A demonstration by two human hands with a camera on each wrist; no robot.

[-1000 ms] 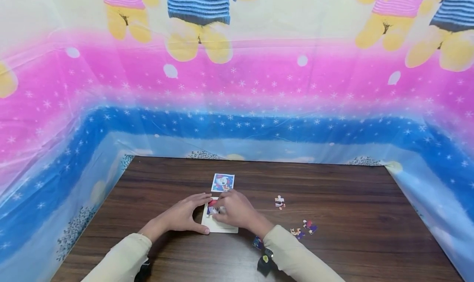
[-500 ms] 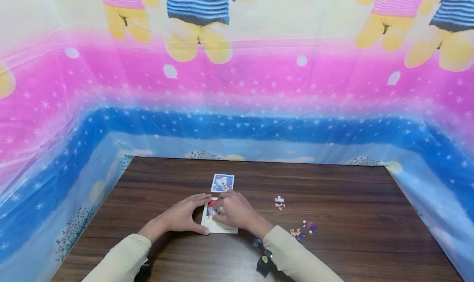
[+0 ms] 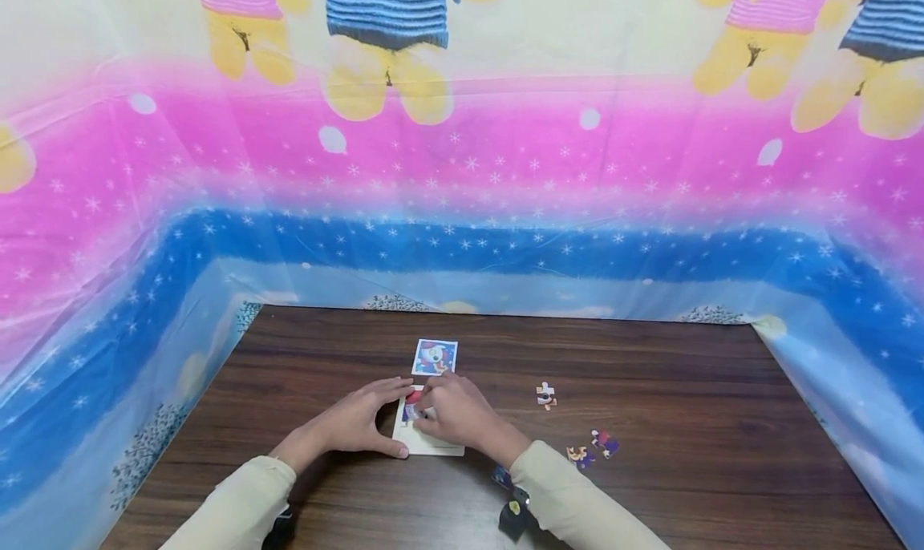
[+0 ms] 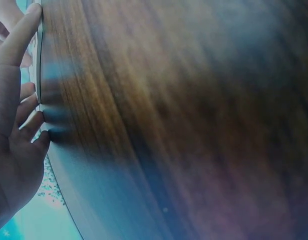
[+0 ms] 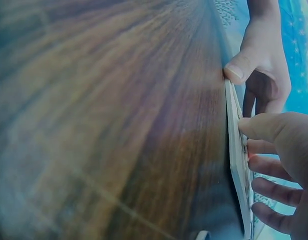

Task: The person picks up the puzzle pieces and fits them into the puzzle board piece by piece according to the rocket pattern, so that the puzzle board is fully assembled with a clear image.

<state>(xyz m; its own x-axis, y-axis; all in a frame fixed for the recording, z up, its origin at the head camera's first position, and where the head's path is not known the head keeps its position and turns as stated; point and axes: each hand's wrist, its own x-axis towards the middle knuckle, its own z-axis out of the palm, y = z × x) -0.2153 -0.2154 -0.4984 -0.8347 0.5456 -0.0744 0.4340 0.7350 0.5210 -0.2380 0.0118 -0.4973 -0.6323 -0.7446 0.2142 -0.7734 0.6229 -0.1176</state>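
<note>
A cream puzzle board [image 3: 436, 446] lies on the table in the head view, with red, purple and white puzzle pieces [image 3: 410, 410] filling its upper left part. My left hand [image 3: 354, 416] spans the board's left side, thumb at the near corner and fingers at the far one, gripping it. Over the board, my right hand [image 3: 462, 410] has bent fingers, with thumb and fingertips closed on a puzzle piece [image 3: 431, 413] largely covered by the hand. In the right wrist view, the right thumb [image 5: 259, 126] and fingertips meet the board's face. The left wrist view catches the left hand [image 4: 18, 150] along the board's edge.
A printed picture card [image 3: 435, 357] lies just beyond the board. Loose puzzle pieces rest to the right: one piece [image 3: 545, 395] farther back, two pieces [image 3: 605, 443] nearer. Another dark blue piece [image 3: 501, 476] is partly under the right wrist. A patterned cloth [image 3: 505, 253] hangs behind the table [image 3: 686, 422].
The right fingers shift slightly over the board, and the piece under them shows less white than before. The left hand, card and loose pieces stay in place.
</note>
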